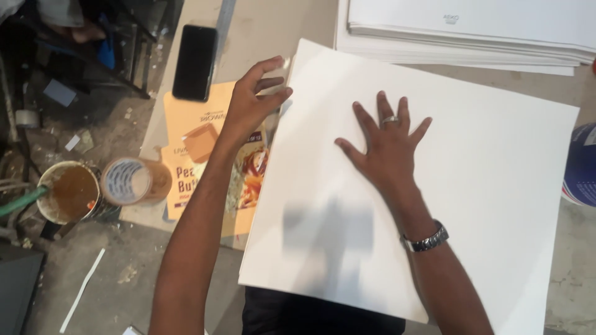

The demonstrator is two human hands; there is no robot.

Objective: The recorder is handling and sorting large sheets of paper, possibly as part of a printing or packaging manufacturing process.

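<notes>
Head view: right hand [386,146] spread flat on white sheet [472,186], holding nothing; left hand [251,102], half-open, fingers at the sheet's far-left corner.

A grey concrete floor [124,273], stained and littered with paper scraps, lies at the left. A pale tabletop [261,31] runs toward the top. On the floor stand a glue pot [69,192] and a tape roll [127,181]. Dark metal clutter [93,43] fills the upper left. Light is even.
</notes>
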